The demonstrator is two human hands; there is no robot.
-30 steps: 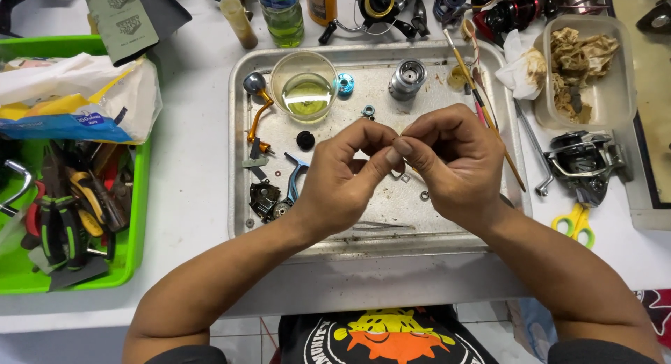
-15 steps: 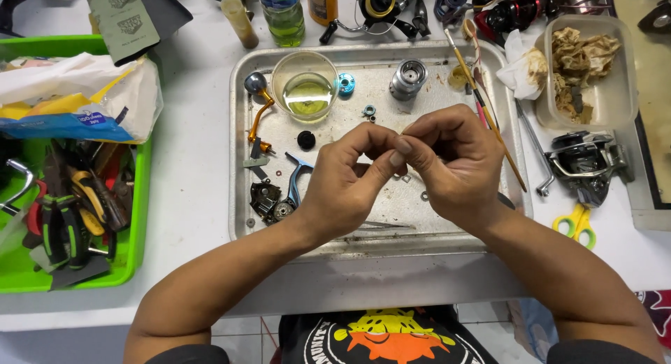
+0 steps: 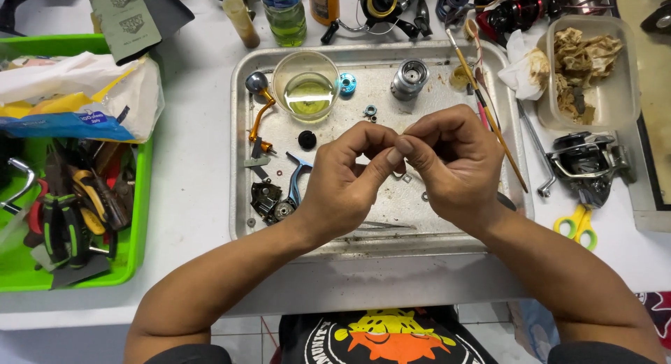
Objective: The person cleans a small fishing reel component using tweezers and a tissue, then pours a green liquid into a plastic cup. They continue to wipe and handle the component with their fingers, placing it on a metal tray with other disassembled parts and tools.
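While both hands meet above the metal tray [image 3: 241, 196], the left hand [image 3: 342, 186] and right hand [image 3: 454, 165] pinch fingertips together on a tiny part too small to identify. Just beyond them stand a glass bowl [image 3: 305, 86] of yellowish liquid and a silver spool [image 3: 409, 79].

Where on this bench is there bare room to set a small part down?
Bare: the table strip between green bin and tray, and the tray floor between cup and left hand. Crowded: the table's back edge, right side and the bin.
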